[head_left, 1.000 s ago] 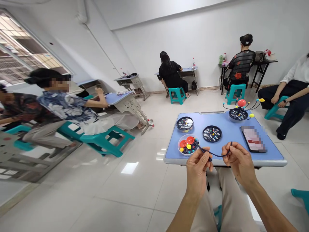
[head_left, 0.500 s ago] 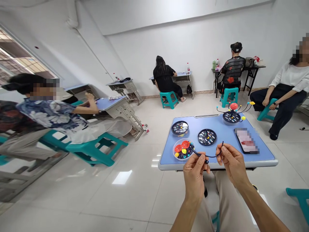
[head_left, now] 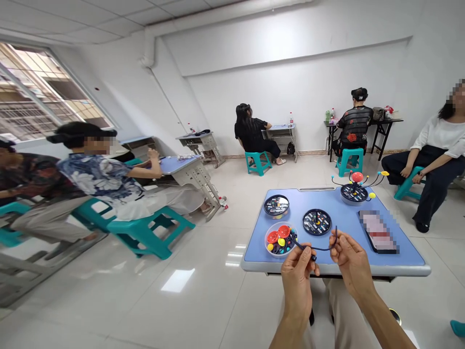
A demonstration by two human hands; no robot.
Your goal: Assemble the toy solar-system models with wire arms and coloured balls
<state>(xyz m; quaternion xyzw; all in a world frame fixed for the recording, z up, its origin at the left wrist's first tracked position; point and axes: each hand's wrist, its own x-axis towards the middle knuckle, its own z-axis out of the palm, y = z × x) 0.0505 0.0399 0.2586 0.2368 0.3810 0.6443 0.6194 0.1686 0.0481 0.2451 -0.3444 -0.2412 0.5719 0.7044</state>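
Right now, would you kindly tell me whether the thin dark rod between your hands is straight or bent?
Bent: the thin dark rod sags in a curve between the left hand and right hand.

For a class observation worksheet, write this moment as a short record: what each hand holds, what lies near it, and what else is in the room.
Left hand: pinches a thin dark curved rod
Right hand: pinches the same rod further along
Nearest things: clear round dish of red discs and small coloured parts
Also on blue table: two black round discs, a model with a red ball, a phone with a blurred screen
Room: other seated people on teal stools
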